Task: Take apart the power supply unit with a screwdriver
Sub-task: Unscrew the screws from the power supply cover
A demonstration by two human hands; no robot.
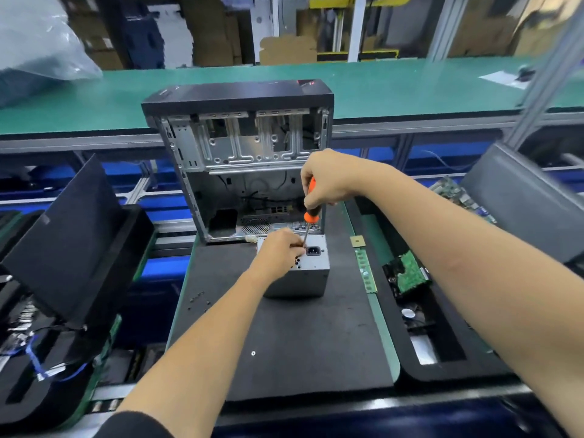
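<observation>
A grey metal power supply unit (311,273) stands on the dark work mat (284,327), its socket face turned up. My right hand (328,178) grips the orange-and-black screwdriver (311,213) by the handle, held nearly upright. The shaft runs down to the unit's top face, beside the black socket. My left hand (279,249) lies on the top of the unit with its fingertips pinching the lower end of the shaft. The screwdriver tip is hidden behind those fingers.
An open, emptied computer case (243,159) stands just behind the unit. Several small screws (199,300) lie on the mat at the left. A RAM stick (366,270) and a hard drive (407,273) lie at the right. Black foam trays flank the mat.
</observation>
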